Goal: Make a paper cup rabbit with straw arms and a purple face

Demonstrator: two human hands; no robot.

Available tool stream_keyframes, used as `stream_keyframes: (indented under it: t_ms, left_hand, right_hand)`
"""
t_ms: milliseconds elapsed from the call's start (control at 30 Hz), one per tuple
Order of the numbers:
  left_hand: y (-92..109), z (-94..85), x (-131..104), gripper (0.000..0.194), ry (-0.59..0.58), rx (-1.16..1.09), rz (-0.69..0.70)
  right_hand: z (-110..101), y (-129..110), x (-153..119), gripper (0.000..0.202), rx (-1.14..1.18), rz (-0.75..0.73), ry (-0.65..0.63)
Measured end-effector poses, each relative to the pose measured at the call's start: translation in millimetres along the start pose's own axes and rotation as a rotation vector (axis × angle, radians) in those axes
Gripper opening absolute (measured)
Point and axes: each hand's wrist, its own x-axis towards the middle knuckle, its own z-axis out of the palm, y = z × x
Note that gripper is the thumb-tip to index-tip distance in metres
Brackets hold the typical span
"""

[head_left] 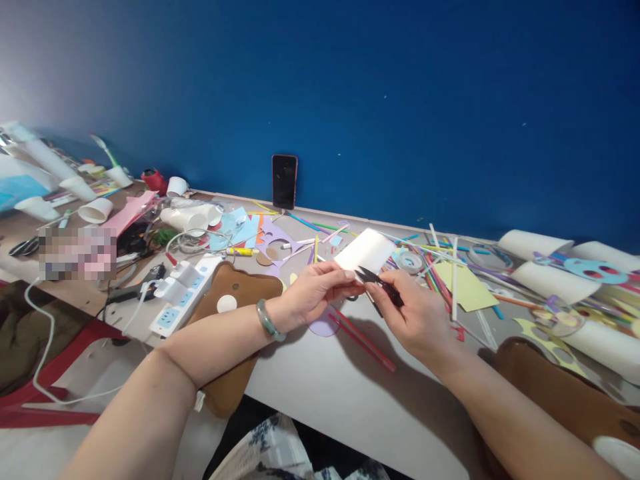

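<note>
Near the middle of the table, my left hand (317, 290) pinches the near edge of a white paper cup (367, 249), tipped on its side. A bracelet circles that wrist. In my right hand (415, 313) is a pair of black scissors (383, 283). Their blades point left and meet the cup's edge close to my left fingertips. My fingers hide part of the handles, and I cannot tell how far the blades are apart. Below both hands, red straws (365, 340) and a round purple paper piece (324, 323) lie on the table.
A phone (285, 181) leans against the blue wall. To the left are a white power strip (183, 300), cables and loose paper cups (95, 210). On the right lie yellow paper (465, 287), scattered straws and white cylinders (555, 281). Brown cushion-like pieces (230, 387) flank my place.
</note>
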Motion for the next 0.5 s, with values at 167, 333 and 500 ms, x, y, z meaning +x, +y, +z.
stream_keyframes:
  t_ms: [167,333,500]
  left_hand:
    - [1.6,1.4,-1.4,0.033,-0.001,-0.013,0.0]
    - [2.3,2.3,-2.2,0.033,0.004,-0.017,-0.01]
    - [0.1,-0.1,-0.7,0.034,-0.001,-0.001,0.002]
  right_hand:
    - [-0.6,-0.2,-0.4,0.021,-0.042,-0.027,0.019]
    - [-0.3,-2.1,0.6,0.02,0.0,-0.002,0.018]
    - [-0.3,-1.7,0.5,0.022,0.032,0.042,-0.019]
